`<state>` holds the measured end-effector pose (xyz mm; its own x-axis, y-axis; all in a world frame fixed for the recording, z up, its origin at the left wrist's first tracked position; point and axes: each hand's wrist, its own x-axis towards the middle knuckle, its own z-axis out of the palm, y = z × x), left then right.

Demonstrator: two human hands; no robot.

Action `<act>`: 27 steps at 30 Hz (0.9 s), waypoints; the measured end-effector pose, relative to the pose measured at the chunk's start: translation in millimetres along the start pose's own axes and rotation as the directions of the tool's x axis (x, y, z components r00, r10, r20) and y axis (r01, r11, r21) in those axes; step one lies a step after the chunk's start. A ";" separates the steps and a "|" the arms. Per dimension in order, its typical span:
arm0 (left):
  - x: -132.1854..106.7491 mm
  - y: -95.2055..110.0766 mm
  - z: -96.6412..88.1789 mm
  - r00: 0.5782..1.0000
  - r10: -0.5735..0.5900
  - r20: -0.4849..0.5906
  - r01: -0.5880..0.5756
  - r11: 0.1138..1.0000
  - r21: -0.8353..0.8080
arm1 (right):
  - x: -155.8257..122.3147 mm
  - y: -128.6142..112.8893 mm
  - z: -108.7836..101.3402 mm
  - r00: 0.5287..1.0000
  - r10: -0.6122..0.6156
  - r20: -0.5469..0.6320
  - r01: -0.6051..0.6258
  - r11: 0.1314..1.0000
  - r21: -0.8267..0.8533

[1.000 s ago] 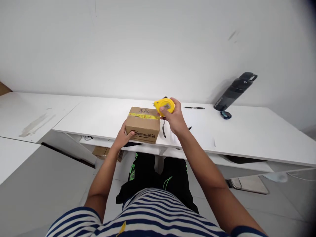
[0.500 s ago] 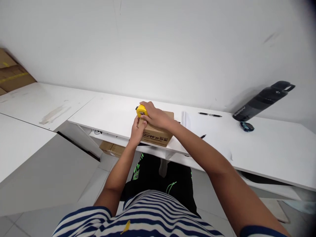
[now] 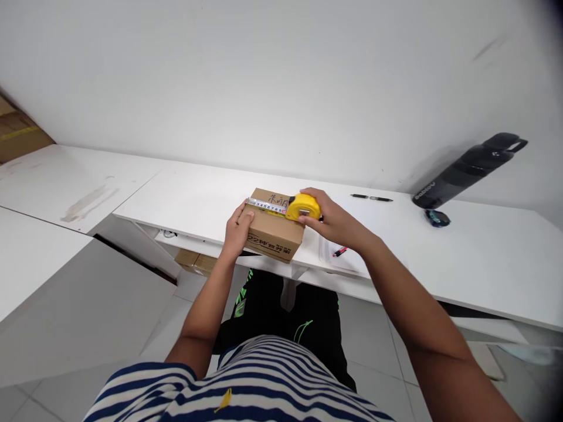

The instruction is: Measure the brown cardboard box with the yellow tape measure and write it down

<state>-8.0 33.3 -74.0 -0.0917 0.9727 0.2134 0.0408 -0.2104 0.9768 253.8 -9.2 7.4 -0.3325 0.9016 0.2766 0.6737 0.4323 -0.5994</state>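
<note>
A small brown cardboard box (image 3: 281,230) with dark printing on its front and handwriting on top sits at the desk's front edge. My right hand (image 3: 332,218) grips a yellow tape measure (image 3: 304,207) at the box's right edge. Its numbered blade (image 3: 269,206) lies drawn out across the box top. At the top left edge, my left hand (image 3: 237,227) is closed around the box corner and the blade's end, the thumb resting on the cardboard. The blade's tip is hidden by the fingers.
White paper (image 3: 352,258) with a red-and-black pen (image 3: 340,252) lies right of the box. Farther back are a black pen (image 3: 372,198), a dark bottle (image 3: 466,170) and a small teal-and-black object (image 3: 437,218). Cardboard boxes (image 3: 21,135) stand far left.
The tape measure has moved right in my right hand, from the box's left corner to its right edge, drawing out the blade. My left hand has stayed at the left corner.
</note>
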 end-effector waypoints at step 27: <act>-2.8 8.8 2.3 0.999 0.040 0.019 -0.041 0.998 0.045 | 14.8 -11.0 1.6 0.996 -0.085 -0.028 0.077 0.975 -0.210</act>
<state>-5.1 29.0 -66.0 -0.0710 0.9651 0.2521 0.0895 -0.2455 0.9652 240.4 -0.6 16.9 -0.3698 0.8618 0.3472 0.7699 0.4934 -0.4048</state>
